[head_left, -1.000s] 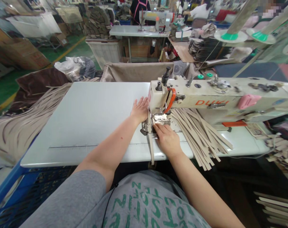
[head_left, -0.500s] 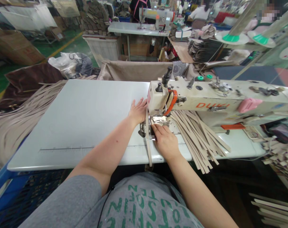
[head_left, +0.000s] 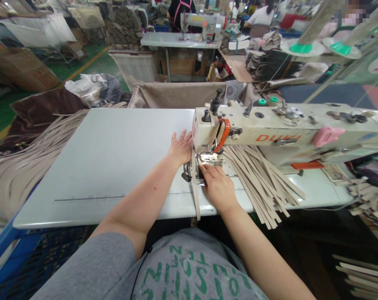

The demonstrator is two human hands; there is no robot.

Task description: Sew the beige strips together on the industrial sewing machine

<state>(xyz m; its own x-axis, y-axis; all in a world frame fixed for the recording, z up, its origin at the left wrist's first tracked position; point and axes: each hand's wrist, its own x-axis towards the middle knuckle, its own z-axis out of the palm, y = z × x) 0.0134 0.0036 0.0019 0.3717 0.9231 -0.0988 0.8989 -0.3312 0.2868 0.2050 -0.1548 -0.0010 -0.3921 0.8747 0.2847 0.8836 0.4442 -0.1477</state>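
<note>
A sewing machine (head_left: 285, 129) stands on the white table, its head over the metal needle plate. My left hand (head_left: 181, 149) lies flat with fingers spread, just left of the machine head. A narrow beige fabric strip (head_left: 195, 196) runs from beneath the head, between my hands, and hangs over the table's front edge. My right hand (head_left: 218, 185) rests palm down at the plate, its fingers stretched forward and fingertips close to the presser foot area. Its thumb is mostly hidden. The needle and what lies under the foot cannot be made out.
Right of my right hand, a bundle of cut beige strips (head_left: 264, 187) lies under the machine arm and overhangs the edge. More long strips (head_left: 11, 171) hang at the left. A fabric-lined bin (head_left: 179, 93) stands behind the table (head_left: 114, 150). Other people work farther back.
The view has shifted very slightly. Both hands stay in nearly the same places by the machine head, and the strip between them looks almost unchanged.
</note>
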